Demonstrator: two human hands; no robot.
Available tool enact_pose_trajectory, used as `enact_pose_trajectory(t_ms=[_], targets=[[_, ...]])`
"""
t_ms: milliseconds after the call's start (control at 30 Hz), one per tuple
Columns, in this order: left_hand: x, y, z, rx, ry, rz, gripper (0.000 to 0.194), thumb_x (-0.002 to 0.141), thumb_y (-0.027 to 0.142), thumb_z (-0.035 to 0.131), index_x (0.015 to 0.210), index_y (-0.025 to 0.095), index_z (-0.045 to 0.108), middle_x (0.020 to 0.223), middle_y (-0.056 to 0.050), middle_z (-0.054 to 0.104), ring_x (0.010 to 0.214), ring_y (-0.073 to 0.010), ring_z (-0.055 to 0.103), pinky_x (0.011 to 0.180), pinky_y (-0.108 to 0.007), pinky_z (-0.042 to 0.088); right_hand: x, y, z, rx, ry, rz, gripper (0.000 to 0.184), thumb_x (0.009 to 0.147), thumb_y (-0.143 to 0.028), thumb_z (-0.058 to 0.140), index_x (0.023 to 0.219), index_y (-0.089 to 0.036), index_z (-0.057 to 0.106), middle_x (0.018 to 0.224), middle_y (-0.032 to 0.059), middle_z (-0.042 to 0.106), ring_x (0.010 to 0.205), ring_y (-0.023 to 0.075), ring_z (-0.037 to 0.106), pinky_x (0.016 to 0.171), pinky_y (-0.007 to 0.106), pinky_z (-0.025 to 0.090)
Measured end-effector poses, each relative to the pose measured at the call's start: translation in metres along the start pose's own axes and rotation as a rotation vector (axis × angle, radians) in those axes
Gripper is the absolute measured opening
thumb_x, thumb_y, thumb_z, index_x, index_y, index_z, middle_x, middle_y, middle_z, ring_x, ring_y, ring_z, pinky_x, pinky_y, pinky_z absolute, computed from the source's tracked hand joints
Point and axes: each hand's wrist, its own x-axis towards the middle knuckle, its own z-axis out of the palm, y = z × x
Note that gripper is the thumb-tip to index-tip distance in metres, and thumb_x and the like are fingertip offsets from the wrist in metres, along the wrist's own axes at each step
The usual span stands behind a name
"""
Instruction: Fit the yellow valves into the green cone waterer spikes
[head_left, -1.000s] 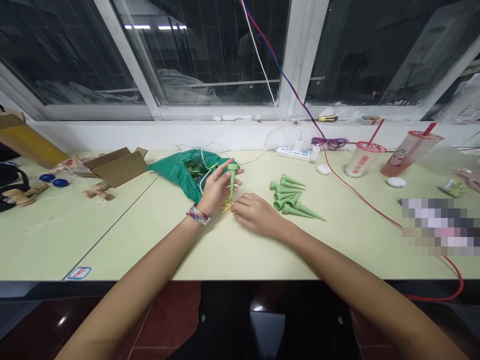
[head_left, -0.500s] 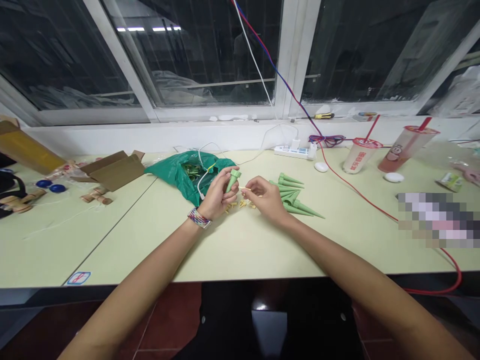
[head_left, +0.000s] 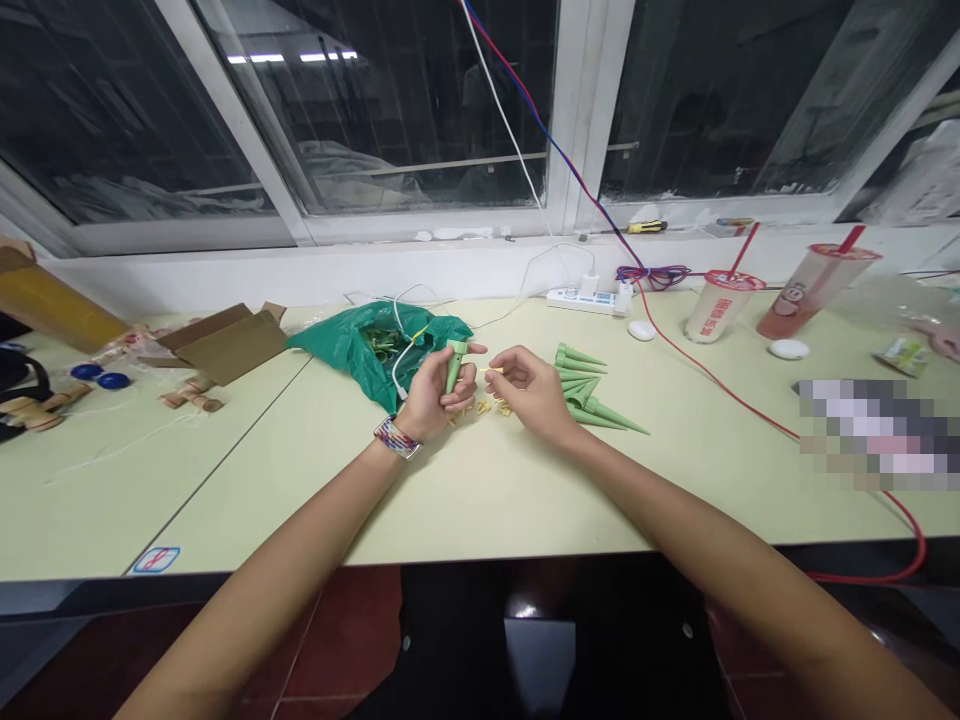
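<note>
My left hand is closed around a green plastic spike, its wide collar upward and its tip hidden by the palm. Between thumb and fingertips, my right hand pinches a small pale yellow piece, close to the left fingers but apart from the spike. Several more small yellow pieces lie scattered on the table beneath the hands. To the right of my right hand, several green spikes lie in a heap. Behind my left hand a green plastic bag lies open with green parts inside.
A white cable runs over the bag. On the left are a cardboard box, wooden pieces and blue balls. At the back stands a power strip; two drink cups are on the right, near a red cable.
The spike in my left hand has turned and shifted slightly left, and a left finger now stretches toward the right. My right hand still pinches the yellow piece, nearly in place.
</note>
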Motion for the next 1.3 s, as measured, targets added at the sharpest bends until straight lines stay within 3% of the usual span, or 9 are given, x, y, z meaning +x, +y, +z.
enact_pose_trajectory(t_ms=[200, 433, 567, 700, 800, 933, 1000, 1133, 1300], targets=[[0.001, -0.006, 0.002, 0.049, 0.006, -0.019, 0.039, 0.092, 0.051, 0.06, 0.112, 0.019, 0.063, 0.058, 0.007, 0.044, 0.036, -0.0037, 0.02, 0.039, -0.016, 0.019, -0.002, -0.004, 0.004, -0.031, -0.014, -0.048, 0.018, 0.091, -0.039, 0.067, 0.097, -0.023, 0.061, 0.089, 0.0024, 0.074, 0.083, 0.0177, 0.074, 0.074, 0.031, 0.059], [-0.003, -0.011, 0.013, 0.104, -0.014, -0.006, 0.034, 0.094, 0.051, 0.059, 0.11, 0.021, 0.059, 0.052, 0.01, 0.038, 0.036, -0.0046, 0.018, 0.041, -0.016, 0.018, -0.002, 0.001, 0.004, 0.015, -0.012, -0.054, 0.022, 0.092, -0.043, 0.07, 0.092, -0.023, 0.06, 0.084, 0.0011, 0.073, 0.078, 0.0172, 0.073, 0.073, 0.03, 0.058], [-0.001, -0.015, 0.012, 0.129, -0.03, -0.024, 0.036, 0.094, 0.056, 0.058, 0.102, 0.021, 0.057, 0.054, 0.009, 0.038, 0.039, -0.005, 0.019, 0.042, -0.017, 0.019, -0.003, -0.001, 0.002, -0.086, 0.006, -0.066, 0.019, 0.094, -0.042, 0.067, 0.091, -0.024, 0.061, 0.087, 0.0008, 0.074, 0.073, 0.0164, 0.071, 0.07, 0.03, 0.056], [-0.002, -0.022, 0.014, 0.23, 0.051, 0.049, 0.045, 0.097, 0.066, 0.054, 0.109, 0.022, 0.055, 0.061, 0.008, 0.039, 0.043, -0.0064, 0.025, 0.043, -0.017, 0.019, -0.004, -0.006, -0.002, -0.247, 0.016, -0.119, 0.016, 0.095, -0.039, 0.066, 0.09, -0.024, 0.064, 0.085, 0.0007, 0.075, 0.069, 0.0163, 0.069, 0.066, 0.03, 0.052], [-0.004, -0.026, 0.021, 0.347, 0.144, 0.134, 0.051, 0.099, 0.073, 0.046, 0.113, 0.024, 0.053, 0.067, 0.006, 0.043, 0.049, -0.0087, 0.035, 0.045, -0.018, 0.027, -0.003, -0.008, -0.001, -0.112, -0.009, -0.06, 0.021, 0.095, -0.044, 0.067, 0.091, -0.024, 0.063, 0.081, 0.001, 0.074, 0.072, 0.0181, 0.071, 0.069, 0.032, 0.056], [-0.006, -0.027, 0.026, 0.533, 0.25, 0.332, 0.05, 0.099, 0.072, 0.047, 0.096, 0.023, 0.054, 0.078, 0.0, 0.053, 0.066, -0.0141, 0.05, 0.058, -0.026, 0.046, 0.001, -0.006, 0.003, 0.209, -0.058, 0.071, 0.037, 0.083, -0.053, 0.079, 0.086, -0.022, 0.06, 0.073, -0.0003, 0.071, 0.064, 0.0167, 0.07, 0.062, 0.029, 0.057], [-0.006, -0.025, 0.023, 0.615, 0.307, 0.405, 0.05, 0.1, 0.069, 0.047, 0.084, 0.021, 0.053, 0.076, -0.001, 0.053, 0.067, -0.0155, 0.05, 0.06, -0.029, 0.044, 0.002, -0.006, 0.004, 0.271, -0.073, 0.081, 0.04, 0.08, -0.053, 0.083, 0.084, -0.021, 0.06, 0.074, 0.0, 0.071, 0.064, 0.0148, 0.069, 0.06, 0.027, 0.056], [-0.008, -0.02, 0.012, 0.735, 0.352, 0.443, 0.053, 0.102, 0.059, 0.047, 0.064, 0.022, 0.042, 0.059, 0.001, 0.04, 0.055, -0.0155, 0.036, 0.052, -0.032, 0.029, 0.0, -0.011, 0.004, 0.31, -0.116, 0.075, 0.038, 0.079, -0.049, 0.086, 0.084, -0.019, 0.063, 0.074, -0.0007, 0.071, 0.063, 0.0129, 0.068, 0.061, 0.026, 0.056], [-0.012, -0.025, 0.008, 0.802, 0.413, 0.517, 0.055, 0.102, 0.06, 0.042, 0.062, 0.022, 0.039, 0.058, 0.001, 0.037, 0.056, -0.016, 0.033, 0.054, -0.034, 0.025, -0.002, -0.016, 0.004, 0.348, -0.167, 0.09, 0.039, 0.078, -0.051, 0.086, 0.083, -0.019, 0.064, 0.071, -0.0015, 0.069, 0.058, 0.0111, 0.063, 0.057, 0.026, 0.055]])
